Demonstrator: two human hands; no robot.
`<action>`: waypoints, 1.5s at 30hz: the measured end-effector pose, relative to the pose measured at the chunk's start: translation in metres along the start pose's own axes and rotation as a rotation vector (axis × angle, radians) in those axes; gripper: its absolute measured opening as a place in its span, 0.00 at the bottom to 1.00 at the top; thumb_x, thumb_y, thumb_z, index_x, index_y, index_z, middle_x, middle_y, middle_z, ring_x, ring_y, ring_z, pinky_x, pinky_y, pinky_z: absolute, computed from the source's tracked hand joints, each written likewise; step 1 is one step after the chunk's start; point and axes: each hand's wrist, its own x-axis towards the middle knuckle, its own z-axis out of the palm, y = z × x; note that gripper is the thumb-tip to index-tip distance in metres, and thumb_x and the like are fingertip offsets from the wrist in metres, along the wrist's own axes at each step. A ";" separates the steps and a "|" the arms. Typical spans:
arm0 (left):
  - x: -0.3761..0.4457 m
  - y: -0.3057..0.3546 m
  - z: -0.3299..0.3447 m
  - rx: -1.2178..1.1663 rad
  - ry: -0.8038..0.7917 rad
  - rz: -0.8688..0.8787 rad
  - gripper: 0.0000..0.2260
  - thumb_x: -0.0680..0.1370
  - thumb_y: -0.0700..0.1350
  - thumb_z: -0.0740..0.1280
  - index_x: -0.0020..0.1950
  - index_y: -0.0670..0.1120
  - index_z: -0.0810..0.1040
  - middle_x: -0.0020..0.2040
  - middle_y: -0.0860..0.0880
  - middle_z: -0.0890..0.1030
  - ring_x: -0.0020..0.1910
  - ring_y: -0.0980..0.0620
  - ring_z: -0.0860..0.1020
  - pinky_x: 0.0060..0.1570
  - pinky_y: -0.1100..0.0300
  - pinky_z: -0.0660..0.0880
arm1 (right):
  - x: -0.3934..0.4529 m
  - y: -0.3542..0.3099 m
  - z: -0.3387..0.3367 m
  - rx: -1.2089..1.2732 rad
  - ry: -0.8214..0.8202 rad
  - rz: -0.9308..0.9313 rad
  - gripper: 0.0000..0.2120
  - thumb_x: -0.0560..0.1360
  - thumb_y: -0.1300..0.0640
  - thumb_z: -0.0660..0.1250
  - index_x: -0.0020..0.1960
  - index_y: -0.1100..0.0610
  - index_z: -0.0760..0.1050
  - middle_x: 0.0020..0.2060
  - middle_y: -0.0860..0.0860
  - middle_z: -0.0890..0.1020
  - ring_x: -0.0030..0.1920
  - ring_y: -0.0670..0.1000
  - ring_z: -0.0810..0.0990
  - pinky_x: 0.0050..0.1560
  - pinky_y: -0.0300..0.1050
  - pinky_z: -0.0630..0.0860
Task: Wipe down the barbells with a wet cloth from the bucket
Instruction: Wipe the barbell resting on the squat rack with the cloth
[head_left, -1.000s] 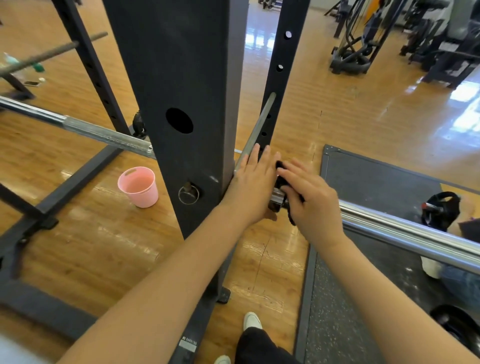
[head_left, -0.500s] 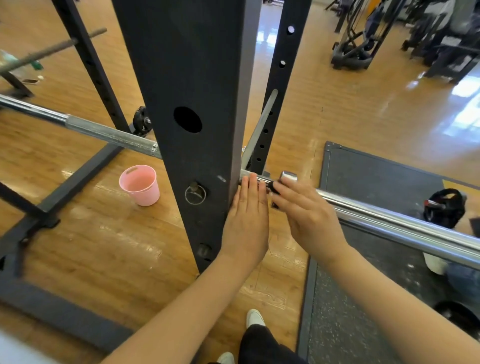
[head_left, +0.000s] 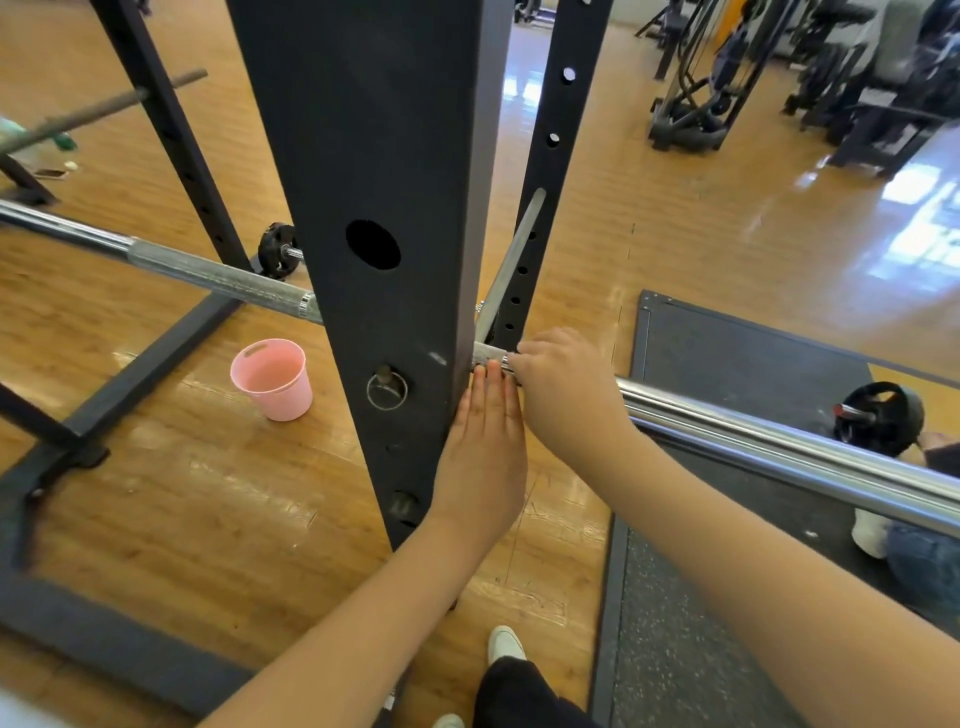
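Left of frame: pink bucket (head_left: 272, 378) sits on the wood floor (head_left: 156, 493) just left of the rack upright (head_left: 374, 208), well apart from both hands, so we'd judge re-wetting means stepping round the post

Barbell (head_left: 218, 278) runs from upper left behind the upright and comes out lower right as the smooth sleeve, resting in the rack

Our left hand (head_left: 485, 447) lies flat, fingers straight against the upright's edge, grasping nothing; looks like a brace

Our right hand (head_left: 563, 387) is curled over the bar just beside the post; the cloth isn't visible in it, so we can't tell if it's clenched on cloth or bare bar

Room: upright blocks travel leftward, hands are almost touching there. Sleeve to the right is open all the way to the frame edge, over the black mat (head_left: 727, 374)

Small plate (head_left: 880, 415) on the floor at far right, below the bar
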 end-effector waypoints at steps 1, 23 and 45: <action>-0.001 -0.002 0.001 0.023 0.002 0.014 0.36 0.75 0.49 0.65 0.73 0.35 0.50 0.72 0.36 0.48 0.74 0.40 0.59 0.70 0.51 0.49 | -0.007 0.001 0.003 -0.009 0.018 -0.030 0.10 0.75 0.63 0.63 0.51 0.60 0.81 0.48 0.54 0.83 0.54 0.56 0.78 0.61 0.51 0.70; 0.004 0.016 -0.004 -0.310 0.142 0.010 0.38 0.68 0.37 0.71 0.73 0.32 0.56 0.74 0.34 0.58 0.74 0.40 0.53 0.70 0.47 0.52 | -0.067 0.019 0.035 0.276 0.627 0.304 0.14 0.70 0.71 0.69 0.55 0.67 0.79 0.53 0.61 0.81 0.56 0.60 0.80 0.59 0.54 0.74; 0.018 0.075 -0.001 -0.019 0.130 0.276 0.32 0.72 0.45 0.57 0.74 0.35 0.56 0.75 0.37 0.59 0.75 0.39 0.57 0.72 0.49 0.49 | -0.101 0.057 0.043 0.157 0.672 0.355 0.14 0.75 0.62 0.58 0.52 0.65 0.81 0.50 0.60 0.83 0.52 0.59 0.82 0.56 0.49 0.74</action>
